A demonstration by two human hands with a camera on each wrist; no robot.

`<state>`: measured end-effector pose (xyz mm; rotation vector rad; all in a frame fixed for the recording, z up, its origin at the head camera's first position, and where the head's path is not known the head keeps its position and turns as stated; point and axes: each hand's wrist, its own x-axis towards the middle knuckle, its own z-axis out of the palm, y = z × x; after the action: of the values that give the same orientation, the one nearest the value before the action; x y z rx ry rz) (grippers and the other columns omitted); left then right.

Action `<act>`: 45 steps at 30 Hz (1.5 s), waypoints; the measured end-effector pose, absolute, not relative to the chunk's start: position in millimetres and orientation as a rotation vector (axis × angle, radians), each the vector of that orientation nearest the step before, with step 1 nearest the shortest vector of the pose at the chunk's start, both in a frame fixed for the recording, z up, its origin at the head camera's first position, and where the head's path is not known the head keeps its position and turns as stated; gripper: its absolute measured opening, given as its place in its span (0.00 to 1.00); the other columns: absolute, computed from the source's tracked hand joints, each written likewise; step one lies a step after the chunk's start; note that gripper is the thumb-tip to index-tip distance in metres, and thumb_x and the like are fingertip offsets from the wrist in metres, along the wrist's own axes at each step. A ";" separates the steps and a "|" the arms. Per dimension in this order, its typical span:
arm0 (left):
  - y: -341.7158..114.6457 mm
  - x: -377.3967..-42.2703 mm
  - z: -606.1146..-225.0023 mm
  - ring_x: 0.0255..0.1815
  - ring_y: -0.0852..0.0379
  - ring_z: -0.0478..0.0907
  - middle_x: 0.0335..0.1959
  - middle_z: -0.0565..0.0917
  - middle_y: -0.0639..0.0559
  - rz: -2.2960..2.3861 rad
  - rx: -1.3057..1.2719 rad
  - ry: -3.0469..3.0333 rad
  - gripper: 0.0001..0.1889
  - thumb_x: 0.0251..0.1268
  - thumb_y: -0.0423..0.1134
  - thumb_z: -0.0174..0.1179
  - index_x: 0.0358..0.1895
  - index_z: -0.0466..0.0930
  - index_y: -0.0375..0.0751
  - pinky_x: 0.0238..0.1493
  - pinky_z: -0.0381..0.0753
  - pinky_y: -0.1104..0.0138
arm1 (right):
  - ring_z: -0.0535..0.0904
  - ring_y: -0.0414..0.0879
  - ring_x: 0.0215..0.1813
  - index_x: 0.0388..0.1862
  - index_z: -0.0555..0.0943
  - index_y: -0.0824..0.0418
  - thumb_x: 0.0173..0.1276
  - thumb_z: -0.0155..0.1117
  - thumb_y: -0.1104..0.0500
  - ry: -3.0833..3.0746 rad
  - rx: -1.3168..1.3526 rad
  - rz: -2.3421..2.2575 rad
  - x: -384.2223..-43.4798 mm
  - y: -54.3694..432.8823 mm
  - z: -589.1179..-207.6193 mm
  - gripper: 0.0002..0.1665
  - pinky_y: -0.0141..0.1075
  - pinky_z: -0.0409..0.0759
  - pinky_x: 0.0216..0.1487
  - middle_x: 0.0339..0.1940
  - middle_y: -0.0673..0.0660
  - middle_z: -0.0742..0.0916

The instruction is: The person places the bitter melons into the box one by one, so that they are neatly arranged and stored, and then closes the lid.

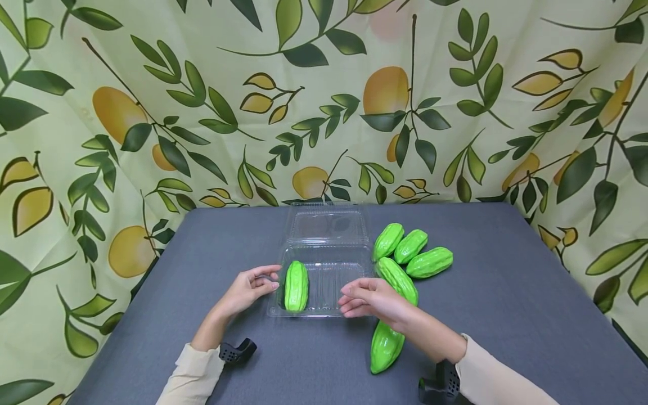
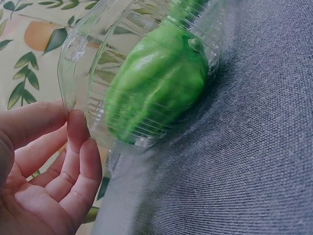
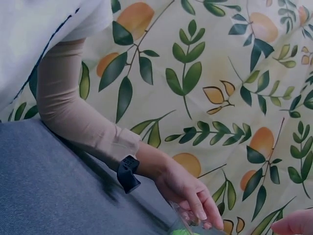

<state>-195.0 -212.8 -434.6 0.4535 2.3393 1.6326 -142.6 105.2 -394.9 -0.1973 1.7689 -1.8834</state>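
A clear plastic clamshell container (image 1: 324, 306) lies with its lid (image 1: 328, 226) folded back. One green, ridged bitter gourd (image 1: 296, 286) is inside, along the left wall. My left hand (image 1: 251, 289) pinches the container's left rim between thumb and fingers, as the left wrist view shows up close beside the gourd (image 2: 156, 83). Over the container's right front part hovers my right hand (image 1: 372, 298), fingers loosely bent and holding nothing. In the right wrist view only its fingertips (image 3: 296, 223) show, at the lower right. The right hand and wrist partly hide gourds behind them.
Several more bitter gourds lie right of the container: a cluster at the back (image 1: 411, 246), one long gourd (image 1: 397, 278) by the right wall, and one in front (image 1: 386, 347) under the right wrist. A grey cloth (image 1: 506, 315) covers the table; a leaf-patterned curtain (image 1: 324, 129) hangs behind.
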 end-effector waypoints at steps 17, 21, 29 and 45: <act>-213.5 -195.8 -436.1 0.35 0.74 0.78 0.50 0.76 0.29 1.631 0.453 2.339 0.25 0.65 0.30 0.59 0.64 0.68 0.24 0.39 0.79 0.76 | 0.85 0.39 0.40 0.48 0.75 0.68 0.73 0.54 0.59 1.817 -0.217 -1.890 -128.6 150.6 -393.1 0.13 0.33 0.84 0.48 0.37 0.50 0.86; -213.5 -195.9 -436.5 0.36 0.74 0.78 0.50 0.76 0.28 1.634 0.442 2.336 0.25 0.65 0.30 0.59 0.64 0.68 0.25 0.40 0.79 0.76 | 0.85 0.40 0.40 0.51 0.73 0.74 0.73 0.53 0.59 1.873 -0.195 -1.866 -126.8 162.3 -394.9 0.18 0.33 0.84 0.48 0.37 0.50 0.86; -212.9 -196.6 -435.9 0.36 0.73 0.79 0.50 0.76 0.28 1.629 0.443 2.333 0.25 0.65 0.30 0.59 0.64 0.68 0.25 0.41 0.80 0.75 | 0.85 0.39 0.38 0.53 0.70 0.79 0.72 0.53 0.61 1.940 -0.167 -1.805 -121.5 180.5 -400.9 0.21 0.32 0.84 0.45 0.36 0.51 0.85; -214.2 -195.4 -433.6 0.37 0.73 0.79 0.50 0.75 0.29 1.637 0.440 2.322 0.25 0.65 0.30 0.59 0.64 0.68 0.25 0.42 0.80 0.75 | 0.82 0.35 0.32 0.44 0.74 0.76 0.68 0.60 0.61 2.232 -0.279 -1.668 -113.2 202.0 -411.1 0.16 0.32 0.82 0.33 0.30 0.49 0.85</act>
<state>-195.4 -214.2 -433.6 0.4403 2.3224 1.6369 -113.2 202.0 -411.1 -0.2795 2.2322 -1.6676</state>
